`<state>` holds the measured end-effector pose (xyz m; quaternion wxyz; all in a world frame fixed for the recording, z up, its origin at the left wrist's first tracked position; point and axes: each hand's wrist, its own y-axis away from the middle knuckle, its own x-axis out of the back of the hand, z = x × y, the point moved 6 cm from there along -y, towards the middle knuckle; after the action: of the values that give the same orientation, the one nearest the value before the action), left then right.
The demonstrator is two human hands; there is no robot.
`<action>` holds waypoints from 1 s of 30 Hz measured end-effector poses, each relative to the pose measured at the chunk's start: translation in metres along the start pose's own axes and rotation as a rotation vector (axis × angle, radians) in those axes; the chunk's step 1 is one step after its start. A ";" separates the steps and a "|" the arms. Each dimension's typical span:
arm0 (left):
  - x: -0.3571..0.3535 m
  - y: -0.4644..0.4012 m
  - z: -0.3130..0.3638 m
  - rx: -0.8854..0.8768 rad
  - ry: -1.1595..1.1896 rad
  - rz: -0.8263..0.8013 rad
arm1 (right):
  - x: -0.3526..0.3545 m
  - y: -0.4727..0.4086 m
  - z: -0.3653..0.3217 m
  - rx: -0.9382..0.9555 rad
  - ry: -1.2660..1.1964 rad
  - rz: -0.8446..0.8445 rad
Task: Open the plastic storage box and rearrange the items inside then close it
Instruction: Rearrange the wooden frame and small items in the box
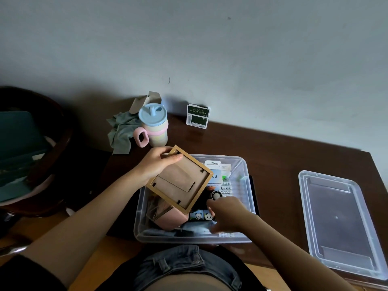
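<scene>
- At about nine o'clock of the table, off its left edge, a dark wooden chair (42, 156) holds folded blue-green things.
- At eleven o'clock, near the wall, a grey-green cloth (120, 133) lies just beside a pastel cup (154, 127) with a blue lid; a small green-and-white packet (198, 116) stands at twelve.
- The left hand (156, 164) grips the picture frame (180, 179) by its far corner, thumb over the rim, holding it back side up and tilted above the left half of the box.
- The frame's long axis runs from ten o'clock to four o'clock, its lower corner over a pink box (172, 220) inside.
- The plastic storage box (244, 164) sits open at table centre, directly before the person, crowded with small packets and panda cards (202, 216).
- The right hand (227, 215) reaches into the box's near right part, fingers curled down among the items; whether it holds anything, I cannot tell.
- The right hand is the nearer to the loose contents, so it likely clears room for the frame.
- At three o'clock the clear lid (338, 223) lies well apart, inside up.
</scene>
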<state>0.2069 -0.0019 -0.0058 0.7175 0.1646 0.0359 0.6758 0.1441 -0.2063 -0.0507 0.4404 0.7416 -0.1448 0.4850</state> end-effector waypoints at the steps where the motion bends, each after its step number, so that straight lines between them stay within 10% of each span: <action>1: 0.000 0.001 0.000 -0.006 0.007 0.008 | -0.001 -0.001 0.000 -0.022 0.019 0.025; 23: 0.018 0.024 -0.010 0.098 0.195 0.214 | -0.007 -0.011 -0.027 0.024 0.245 -0.064; 30: 0.034 0.026 -0.011 0.160 0.376 0.319 | 0.033 0.014 0.005 -0.025 -0.083 0.082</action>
<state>0.1818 0.0341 -0.0035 0.5674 0.0959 0.1953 0.7941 0.1547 -0.2114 -0.0165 0.4232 0.7488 -0.1992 0.4695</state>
